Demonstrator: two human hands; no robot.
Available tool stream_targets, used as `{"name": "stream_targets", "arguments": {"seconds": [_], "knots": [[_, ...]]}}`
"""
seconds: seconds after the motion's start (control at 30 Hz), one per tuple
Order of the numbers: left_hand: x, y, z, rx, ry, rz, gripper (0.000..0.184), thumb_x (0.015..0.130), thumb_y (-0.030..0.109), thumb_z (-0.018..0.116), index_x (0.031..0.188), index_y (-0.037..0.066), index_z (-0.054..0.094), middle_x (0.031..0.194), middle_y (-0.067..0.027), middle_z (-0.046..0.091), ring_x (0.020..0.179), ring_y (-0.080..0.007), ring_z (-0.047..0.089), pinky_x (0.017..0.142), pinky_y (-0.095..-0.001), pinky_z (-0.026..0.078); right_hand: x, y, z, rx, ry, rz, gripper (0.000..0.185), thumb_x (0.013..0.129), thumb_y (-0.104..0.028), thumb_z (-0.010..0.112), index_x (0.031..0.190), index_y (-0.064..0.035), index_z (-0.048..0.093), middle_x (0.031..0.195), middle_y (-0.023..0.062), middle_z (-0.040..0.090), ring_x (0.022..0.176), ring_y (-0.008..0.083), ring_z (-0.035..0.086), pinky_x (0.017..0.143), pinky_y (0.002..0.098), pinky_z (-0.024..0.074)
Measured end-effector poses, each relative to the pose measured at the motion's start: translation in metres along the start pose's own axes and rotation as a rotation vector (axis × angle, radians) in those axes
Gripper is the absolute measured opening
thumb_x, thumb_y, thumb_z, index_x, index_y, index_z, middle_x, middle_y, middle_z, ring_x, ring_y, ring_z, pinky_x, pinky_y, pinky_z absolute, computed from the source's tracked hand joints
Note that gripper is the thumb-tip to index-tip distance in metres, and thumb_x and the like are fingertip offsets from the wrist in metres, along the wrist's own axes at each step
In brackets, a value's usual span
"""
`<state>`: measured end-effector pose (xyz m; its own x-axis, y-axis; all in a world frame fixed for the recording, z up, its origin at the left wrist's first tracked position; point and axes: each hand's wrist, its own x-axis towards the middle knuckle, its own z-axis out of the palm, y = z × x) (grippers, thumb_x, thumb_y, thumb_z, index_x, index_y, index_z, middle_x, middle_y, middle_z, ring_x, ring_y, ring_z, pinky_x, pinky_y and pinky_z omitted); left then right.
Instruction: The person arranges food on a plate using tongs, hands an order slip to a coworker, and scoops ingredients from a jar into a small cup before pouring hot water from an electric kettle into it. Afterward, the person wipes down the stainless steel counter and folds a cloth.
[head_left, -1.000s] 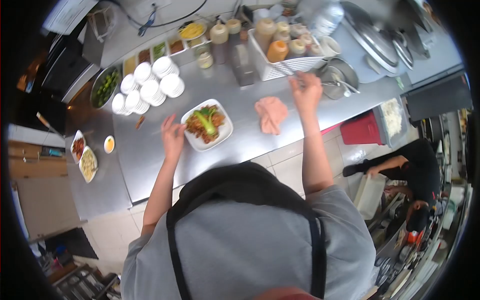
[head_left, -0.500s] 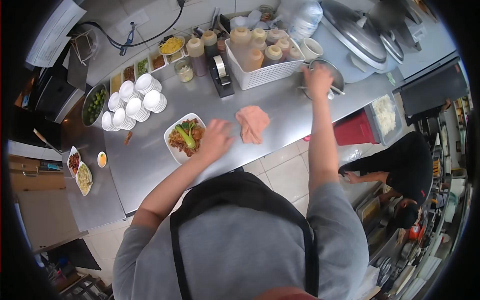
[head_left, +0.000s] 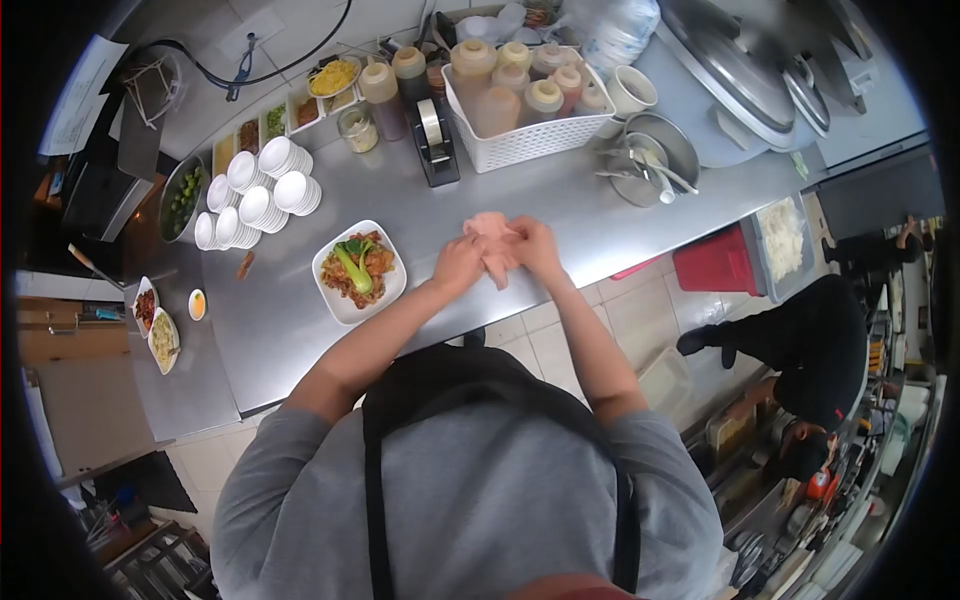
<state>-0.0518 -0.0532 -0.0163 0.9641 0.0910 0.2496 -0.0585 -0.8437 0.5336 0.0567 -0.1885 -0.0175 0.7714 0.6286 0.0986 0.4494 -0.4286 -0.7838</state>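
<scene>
A crumpled pink cloth (head_left: 490,232) is on the steel counter, bunched between my two hands. My left hand (head_left: 459,264) grips its left side with bent fingers. From the other side, my right hand (head_left: 537,247) pinches the cloth's right edge. To the left of my hands sits a square white plate (head_left: 392,296) of noodle-like food topped with green bok choy (head_left: 352,266). My fingertips are partly hidden in the folds.
Behind stand a tape dispenser (head_left: 437,150) and a white basket (head_left: 500,154) of sauce bottles. A metal bowl (head_left: 683,150) with utensils is at right. Stacked white cups (head_left: 258,208) stand at left. A co-worker (head_left: 815,345) bends over on the right, near a red bin (head_left: 715,268).
My right hand has left the metal bowl and come to the cloth. My left hand has moved right, from beside the plate onto the cloth, which is now gathered up.
</scene>
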Motion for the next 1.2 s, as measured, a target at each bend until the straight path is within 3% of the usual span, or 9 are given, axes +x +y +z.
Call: {"name": "stream_targets", "arguments": {"seconds": [0.2, 0.33, 0.4, 0.6, 0.7, 0.9, 1.0, 1.1, 1.2], "knots": [[-0.002, 0.045, -0.082, -0.142, -0.113, -0.206, 0.057, 0.069, 0.023, 0.069, 0.115, 0.004, 0.041, 0.111, -0.0155, 0.05, 0.097, -0.0286, 0.054, 0.081, -0.0366, 0.045, 0.023, 0.02, -0.041, -0.338, 0.288, 0.023, 0.026, 0.071, -0.015, 0.06, 0.096, -0.0055, 0.061, 0.093, 0.0146, 0.059, 0.089, 0.0313, 0.054, 0.079, 0.0394, 0.0422], [0.003, 0.101, -0.19, -1.373, -0.262, -0.011, 0.068, 0.082, 0.056, 0.046, 0.128, 0.008, 0.031, 0.125, -0.0111, 0.041, 0.108, -0.0244, 0.049, 0.087, -0.0412, 0.04, 0.025, 0.008, -0.012, -0.417, 0.3, 0.006, 0.034, 0.074, -0.017, 0.06, 0.107, -0.0084, 0.056, 0.107, 0.0138, 0.051, 0.1, 0.0312, 0.046, 0.082, 0.0427, 0.0373], [-0.007, 0.132, -0.247, -1.893, -0.373, 0.076, 0.1, 0.066, 0.082, 0.02, 0.137, 0.011, 0.016, 0.138, -0.0132, 0.025, 0.12, -0.0329, 0.036, 0.091, -0.0494, 0.037, 0.021, 0.003, 0.014, -0.667, 0.312, -0.074, 0.038, 0.075, -0.021, 0.059, 0.111, -0.0082, 0.052, 0.113, 0.0139, 0.047, 0.102, 0.0315, 0.044, 0.082, 0.0457, 0.0367], [-0.049, 0.169, -0.334, -2.547, -0.386, 0.265, 0.101, 0.062, 0.085, 0.016, 0.14, 0.02, 0.007, 0.144, -0.0103, 0.013, 0.129, -0.0375, 0.018, 0.086, -0.0574, 0.038, 0.012, -0.067, 0.014, -0.746, 0.339, -0.156, 0.04, 0.075, -0.037, 0.065, 0.095, -0.0033, 0.058, 0.1, 0.019, 0.058, 0.102, 0.0331, 0.052, 0.095, 0.051, 0.03], [-0.062, 0.166, -0.347, -2.479, -0.334, 0.316, 0.101, 0.063, 0.085, 0.017, 0.14, 0.02, 0.007, 0.144, -0.0102, 0.013, 0.129, -0.0375, 0.017, 0.085, -0.0572, 0.039, 0.01, -0.089, 0.007, -0.746, 0.426, -0.353, 0.015, 0.081, -0.017, 0.057, 0.084, -0.0015, 0.059, 0.086, 0.0211, 0.061, 0.079, 0.0288, 0.061, 0.072, 0.0503, 0.0488], [-0.095, 0.117, -0.348, -2.333, 0.01, 0.27, 0.096, 0.071, 0.076, 0.033, 0.139, 0.02, -0.004, 0.144, -0.0137, -0.007, 0.13, -0.0352, 0.016, 0.071, -0.046, 0.05, -0.002, -0.243, -0.059, 1.656, -0.325, -0.495, 0.051, 0.085, -0.049, 0.047, 0.12, -0.0127, 0.045, 0.114, 0.0082, 0.045, 0.096, 0.0208, 0.046, 0.093, 0.0556, 0.03], [-0.122, 0.088, -0.344, -2.282, 0.326, 0.102, 0.092, 0.073, 0.072, 0.039, 0.14, 0.018, 0.005, 0.145, -0.0112, -0.004, 0.129, -0.0301, 0.022, 0.068, -0.0396, 0.048, -0.04, -0.355, -0.109, 1.98, -0.659, -0.769, 0.028, 0.084, -0.034, 0.052, 0.103, -0.0133, 0.05, 0.087, 0.0035, 0.038, 0.083, 0.0166, 0.045, 0.084, 0.0445, 0.0321], [-0.152, 0.056, -0.337, -2.205, 0.504, 0.001, 0.089, 0.074, 0.068, 0.042, 0.14, 0.016, 0.011, 0.145, -0.0116, 0.001, 0.127, -0.0282, 0.025, 0.071, -0.0393, 0.046, -0.053, -0.383, -0.127, 2.242, -0.878, -1.008, 0.017, 0.083, -0.02, 0.044, 0.09, -0.0051, 0.039, 0.089, 0.0102, 0.036, 0.079, 0.0204, 0.045, 0.044, 0.037, 0.0402], [-0.181, 0.037, -0.334, -2.148, 0.717, -0.025, 0.087, 0.075, 0.065, 0.046, 0.139, 0.015, 0.014, 0.145, -0.0119, 0.006, 0.126, -0.0275, 0.027, 0.071, -0.0386, 0.046, -0.073, -0.402, -0.134, 2.073, -0.9, -1.118, 0.018, 0.083, -0.021, 0.045, 0.09, -0.0052, 0.039, 0.088, 0.01, 0.036, 0.079, 0.0203, 0.045, 0.045, 0.0367, 0.0403]]}}
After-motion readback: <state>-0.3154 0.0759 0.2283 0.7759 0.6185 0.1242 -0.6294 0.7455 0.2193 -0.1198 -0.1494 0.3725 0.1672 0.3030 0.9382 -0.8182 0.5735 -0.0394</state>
